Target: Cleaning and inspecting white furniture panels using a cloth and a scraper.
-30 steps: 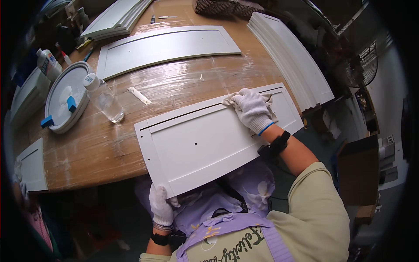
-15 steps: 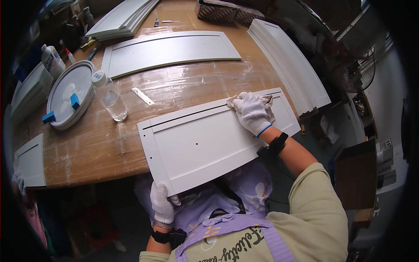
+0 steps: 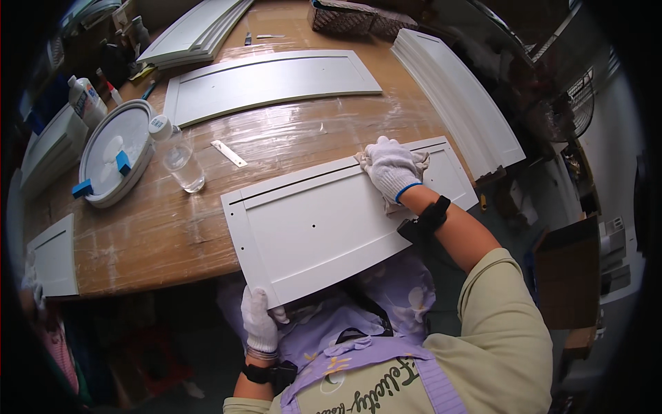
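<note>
A white framed panel (image 3: 331,241) with a dark groove along its far side and several small holes lies tilted across the table's near edge, partly over my apron. My left hand (image 3: 261,320), in a white knit glove, grips its near left corner, thumb on top and most fingers hidden beneath. Near the panel's far right part, my gloved right hand (image 3: 392,165) presses a crumpled beige cloth (image 3: 422,164) onto the surface by the groove. Fingers of that hand are curled over the cloth.
Beyond lies another white panel (image 3: 276,79); panel stacks stand at the far left (image 3: 193,34) and right (image 3: 455,103). A clear bottle (image 3: 183,165), a white lid (image 3: 103,152) with blue blocks and a flat strip (image 3: 229,153) lie left. Another person's gloved hand (image 3: 30,276) holds a panel at far left.
My right hand and the cloth have slid slightly left and away from me along the panel. My left hand keeps its hold on the corner. The whole view has shifted a little.
</note>
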Motion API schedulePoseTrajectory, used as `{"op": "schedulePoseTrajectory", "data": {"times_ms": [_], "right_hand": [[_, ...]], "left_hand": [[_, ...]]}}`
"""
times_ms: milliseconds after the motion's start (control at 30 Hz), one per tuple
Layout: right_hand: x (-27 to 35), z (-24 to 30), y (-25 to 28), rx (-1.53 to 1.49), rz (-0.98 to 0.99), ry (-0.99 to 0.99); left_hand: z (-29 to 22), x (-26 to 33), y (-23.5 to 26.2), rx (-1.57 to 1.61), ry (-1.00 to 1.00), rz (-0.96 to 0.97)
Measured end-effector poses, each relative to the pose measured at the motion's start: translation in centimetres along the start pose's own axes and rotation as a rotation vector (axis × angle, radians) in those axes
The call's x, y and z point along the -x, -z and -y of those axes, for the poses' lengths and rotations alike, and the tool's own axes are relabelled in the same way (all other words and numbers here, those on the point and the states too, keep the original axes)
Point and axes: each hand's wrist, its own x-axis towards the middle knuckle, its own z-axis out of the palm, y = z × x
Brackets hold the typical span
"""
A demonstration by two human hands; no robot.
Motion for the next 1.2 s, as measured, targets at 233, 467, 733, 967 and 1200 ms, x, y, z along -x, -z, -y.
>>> {"op": "schedulePoseTrajectory", "data": {"times_ms": [233,467,733,967,1200], "right_hand": [[-0.7,-1.2,-0.6,0.046,-0.015,0.008],[-0.4,-0.1,1.0,0.141,0.043,-0.019],[-0.5,-0.6,-0.1,0.135,0.068,-0.035],[-0.5,-0.4,0.3,0.088,-0.017,0.001],[5.8,8.6,-2.5,-0.608,-0.368,0.283]], "left_hand": [[0.2,0.0,-0.1,-0.006,-0.011,0.002],[0.2,0.0,0.2,0.015,-0.022,0.013],[0.2,0.0,-0.1,-0.028,-0.029,-0.015],[0.2,0.0,0.1,-0.022,-0.020,-0.022],[0.4,-0.1,0.0,0.029,0.009,-0.018]]}}
